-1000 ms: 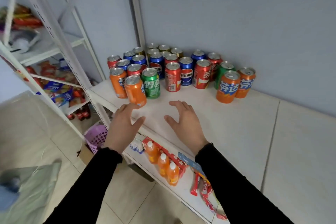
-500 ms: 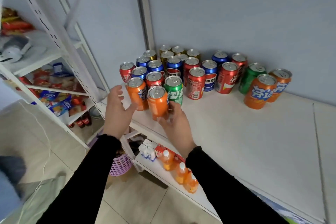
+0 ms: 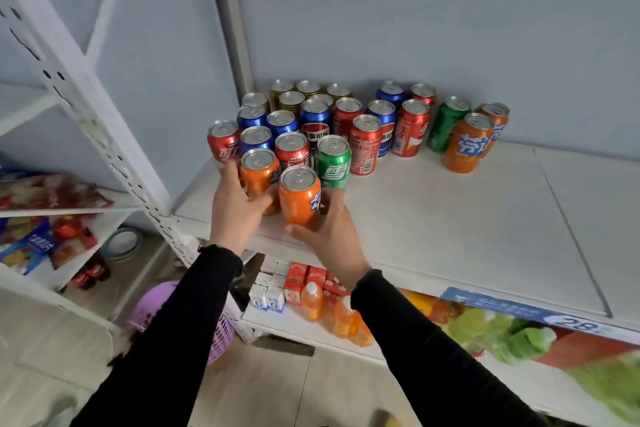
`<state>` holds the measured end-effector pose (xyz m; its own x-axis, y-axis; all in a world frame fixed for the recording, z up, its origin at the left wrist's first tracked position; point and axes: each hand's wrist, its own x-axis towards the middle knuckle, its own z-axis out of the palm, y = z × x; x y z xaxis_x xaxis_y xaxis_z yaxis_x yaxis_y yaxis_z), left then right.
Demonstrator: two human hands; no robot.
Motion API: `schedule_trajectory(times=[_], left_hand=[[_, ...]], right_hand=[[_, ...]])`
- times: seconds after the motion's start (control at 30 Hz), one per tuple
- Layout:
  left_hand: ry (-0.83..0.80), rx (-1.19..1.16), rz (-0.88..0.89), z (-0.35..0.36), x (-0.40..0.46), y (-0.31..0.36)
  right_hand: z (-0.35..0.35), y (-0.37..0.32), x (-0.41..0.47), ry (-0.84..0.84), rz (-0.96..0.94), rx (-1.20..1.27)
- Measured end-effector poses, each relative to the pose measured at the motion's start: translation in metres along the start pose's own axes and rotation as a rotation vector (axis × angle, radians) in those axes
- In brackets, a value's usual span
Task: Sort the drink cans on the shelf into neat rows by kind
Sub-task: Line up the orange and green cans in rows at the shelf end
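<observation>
Many drink cans stand mixed at the back left corner of a white shelf (image 3: 450,218). My right hand (image 3: 332,236) grips the front orange can (image 3: 298,196) near the shelf's front edge. Just behind and left, my left hand (image 3: 235,208) wraps round a second orange can (image 3: 258,173). Behind these stand a green can (image 3: 333,163), red cans (image 3: 364,144) and blue cans (image 3: 256,139). Gold cans (image 3: 292,100) sit at the very back. Two more orange cans (image 3: 467,142) and another green can (image 3: 446,125) stand apart to the right.
A perforated white upright (image 3: 104,135) rises left of the cans. The grey wall (image 3: 415,28) is close behind them. A lower shelf holds orange bottles (image 3: 343,315) and small cartons (image 3: 294,284). A purple basket (image 3: 207,322) stands on the floor. The shelf's right part is bare.
Both hands have reached forward from the shelf's front edge and closed round the two front orange cans. The view has moved closer and lower.
</observation>
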<state>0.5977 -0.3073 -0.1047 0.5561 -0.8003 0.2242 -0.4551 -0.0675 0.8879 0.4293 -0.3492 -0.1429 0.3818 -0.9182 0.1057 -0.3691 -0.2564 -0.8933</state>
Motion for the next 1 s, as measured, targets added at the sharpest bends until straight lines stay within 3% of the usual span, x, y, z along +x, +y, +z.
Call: schedule_trajectory(times=[0.2,0.5,0.77,1.0], left_hand=[[-0.023,-0.014,0.031,-0.007,0.001,-0.005],[-0.127,-0.127,0.069,0.022,-0.021,0.017],[-0.364,-0.158,0.172,0.145,-0.058,0.096],[-0.489,-0.195,0.225,0.285,-0.121,0.173]], right_hand=[[-0.004,0.002,0.009,-0.073,-0.013,-0.028],[-0.077,0.018,-0.024,0.133,0.091,0.143],[-0.206,0.07,-0.067,0.426,0.138,0.077],[-0.349,0.136,-0.124,0.564,0.172,0.042]])
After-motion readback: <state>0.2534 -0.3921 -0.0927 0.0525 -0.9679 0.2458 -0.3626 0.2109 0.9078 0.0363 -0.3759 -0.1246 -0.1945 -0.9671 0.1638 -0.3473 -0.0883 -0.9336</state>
